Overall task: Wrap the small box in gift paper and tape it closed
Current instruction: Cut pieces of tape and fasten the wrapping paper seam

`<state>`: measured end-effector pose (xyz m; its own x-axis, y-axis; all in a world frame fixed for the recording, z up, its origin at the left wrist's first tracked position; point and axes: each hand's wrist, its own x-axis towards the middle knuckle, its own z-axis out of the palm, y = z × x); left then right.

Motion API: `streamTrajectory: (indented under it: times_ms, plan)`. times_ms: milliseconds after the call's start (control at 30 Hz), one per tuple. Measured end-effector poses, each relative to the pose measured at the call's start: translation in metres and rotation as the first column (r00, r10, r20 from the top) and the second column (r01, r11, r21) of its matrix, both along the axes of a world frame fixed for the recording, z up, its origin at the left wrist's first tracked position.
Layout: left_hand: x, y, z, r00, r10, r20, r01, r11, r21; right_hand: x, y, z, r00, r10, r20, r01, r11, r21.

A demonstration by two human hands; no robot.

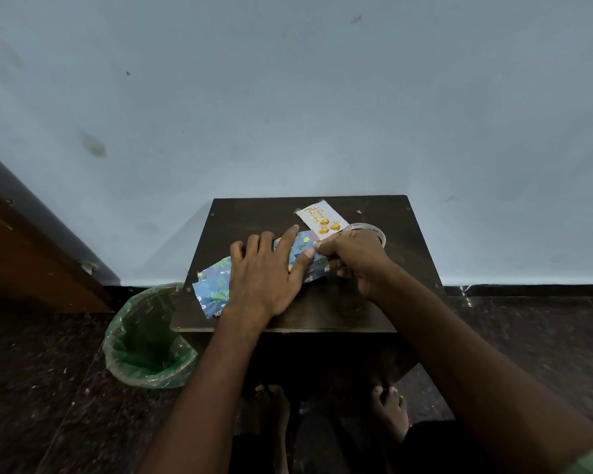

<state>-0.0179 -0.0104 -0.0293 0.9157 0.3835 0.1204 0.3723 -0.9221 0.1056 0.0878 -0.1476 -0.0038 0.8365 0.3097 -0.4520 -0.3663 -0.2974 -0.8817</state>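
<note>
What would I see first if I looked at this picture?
Two hands in the middle of a small dark table: the left hand lies flat on blue flowery gift paper, and the right hand pinches its edge. A green-lined bin stands on the floor, left.

Hands [308,265] on gift paper [213,292]

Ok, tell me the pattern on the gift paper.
Blue gift paper printed with green leaves and small yellow and white flowers; head view.

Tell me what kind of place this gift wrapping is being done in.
Probably a plain room in a home, not a workshop: a small dark table against a bare bluish wall, a bin with a green liner on the speckled floor, and the person's bare feet below.
</note>
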Motion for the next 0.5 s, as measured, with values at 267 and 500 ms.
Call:
streamTrajectory:
  times_ms: [267, 500]
  plan:
    - [0.006, -0.003, -0.001, 0.998, 0.059, 0.026, -0.058, 0.998, -0.027, 0.029, -0.039, 0.005, 0.846, 0.202, 0.493, 0.063, 0.881, -0.469]
    - [0.009, -0.003, -0.002, 0.994, 0.101, 0.030, -0.100, 0.994, -0.032, 0.036, -0.054, 0.012, 0.820, 0.365, 0.440, 0.046, 0.725, -0.688]
